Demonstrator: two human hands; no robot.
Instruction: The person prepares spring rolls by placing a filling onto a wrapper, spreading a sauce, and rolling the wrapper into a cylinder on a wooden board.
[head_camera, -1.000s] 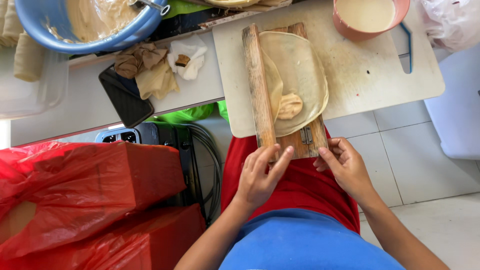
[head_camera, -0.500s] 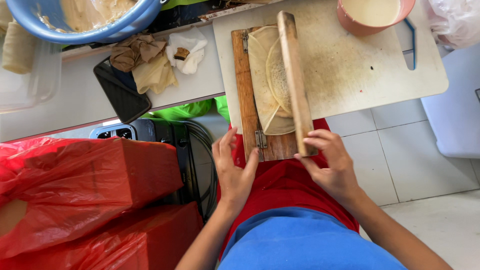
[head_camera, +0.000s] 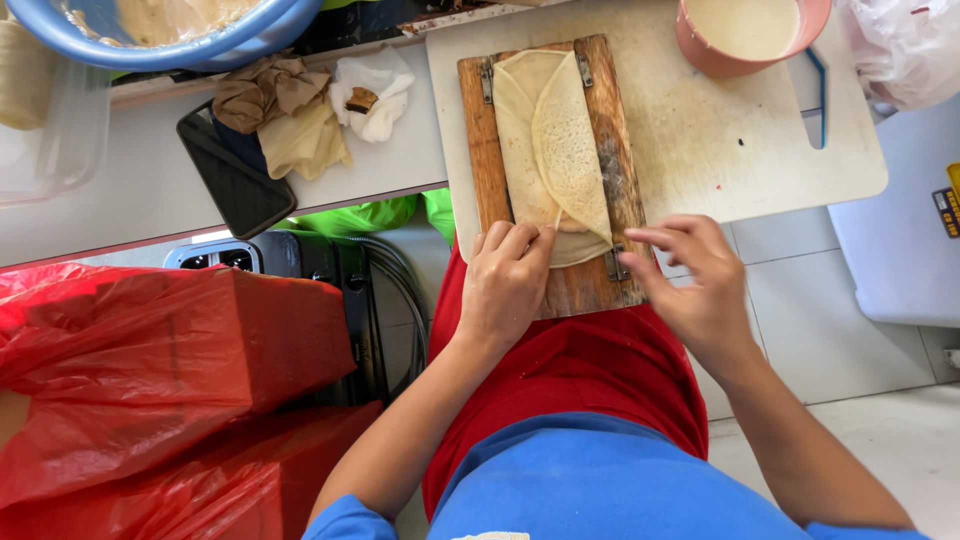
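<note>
Two red plastic-wrapped bundles (head_camera: 150, 370) at near left, a dark tray (head_camera: 235, 180) and crumpled cloths (head_camera: 300, 110) on the grey counter (head_camera: 100, 215) beyond, a blue basin (head_camera: 160, 35) at the far edge. Toward the middle, left hand (head_camera: 505, 285) resting on the near end of a hinged wooden board (head_camera: 590, 285), fingertips (head_camera: 530, 238) curled together onto the near edge of the thin folded wrapper (head_camera: 565, 150), pressing rather than clamping. Wrapper lying straight ahead of both hands, long axis running near to far along the board, folded flap toward the right. Left hand already in contact, so nearer; right hand (head_camera: 700, 285) just beside the board's right edge by the hinge, fingers loosely spread, holding nothing. Under the board, a worn white cutting board (head_camera: 740, 150) overhanging the lap; pink bowl (head_camera: 750, 30) of pale batter at far right. Beyond, white tiled floor (head_camera: 800, 300) and a pale container (head_camera: 900, 240).
</note>
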